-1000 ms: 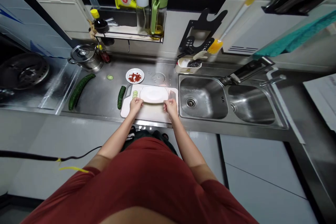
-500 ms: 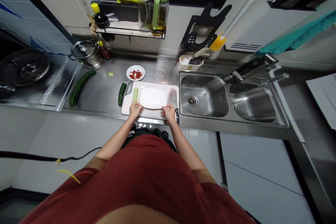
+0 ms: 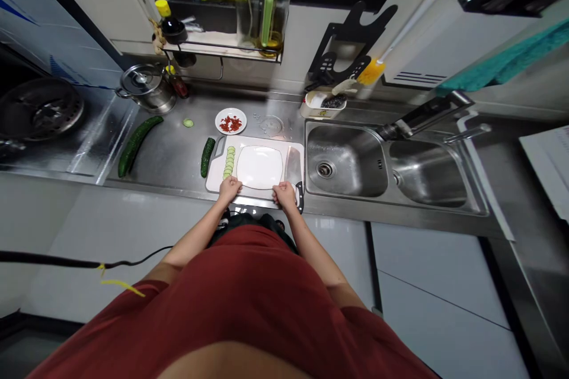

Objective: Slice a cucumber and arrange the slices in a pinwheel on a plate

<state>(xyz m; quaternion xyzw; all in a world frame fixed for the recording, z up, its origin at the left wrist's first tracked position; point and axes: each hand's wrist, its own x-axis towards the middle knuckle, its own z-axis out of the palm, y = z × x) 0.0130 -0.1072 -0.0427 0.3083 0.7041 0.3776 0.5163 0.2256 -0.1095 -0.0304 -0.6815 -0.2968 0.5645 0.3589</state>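
Note:
A white rectangular plate [image 3: 259, 166] with rounded corners is over the middle of the white cutting board [image 3: 258, 194]. My left hand [image 3: 230, 188] is closed at the plate's near left corner, fingertips on its rim. At the near right corner my right hand [image 3: 285, 194] pinches the rim in the same way. A row of cucumber slices [image 3: 229, 161] lies on the board left of the plate. To the right is a kitchen knife [image 3: 294, 164], its black handle [image 3: 300, 198] beside my right hand. A cut piece of cucumber [image 3: 207, 157] rests by the board's left edge.
Behind the board stands a small white dish [image 3: 230, 121] of chopped red pieces. A whole cucumber [image 3: 138, 145], a cucumber end [image 3: 188, 122] and a lidded pot [image 3: 147, 87] are to the left. The double sink [image 3: 347, 160] adjoins the board's right side. A bottle shelf [image 3: 217, 50] hangs above.
The plate appears to have settled flatter over the board, its near edge slightly closer to me. Both hands stay at its near corners. The view has shifted a little.

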